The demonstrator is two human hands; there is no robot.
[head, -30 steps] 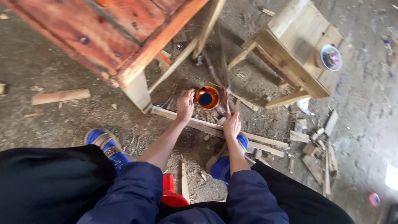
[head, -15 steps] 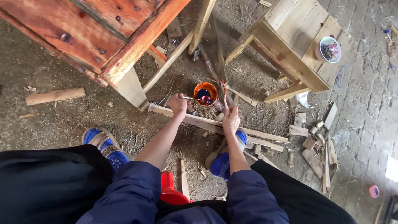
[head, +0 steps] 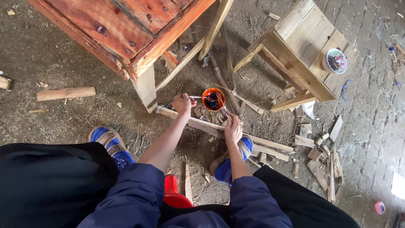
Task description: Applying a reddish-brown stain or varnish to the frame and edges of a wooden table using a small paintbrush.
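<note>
Hands (head: 183,103) nearer orange bowl (head: 213,99) now

Colours noted, dirt floor workspace.
Small round orange bowl (head: 213,99) holds dark blue liquid; weathered red-painted plank table (head: 126,29); pale bare-wood stool (head: 301,46); blue shoes (head: 112,145), tan straps; navy sleeves (head: 135,198); red plastic seat (head: 175,194); grey-brown floor (head: 55,122).

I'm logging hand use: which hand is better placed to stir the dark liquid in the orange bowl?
Probably the left hand: it grips a thin metal tool whose tip lies in the orange bowl. The right hand sits below the bowl.
</note>
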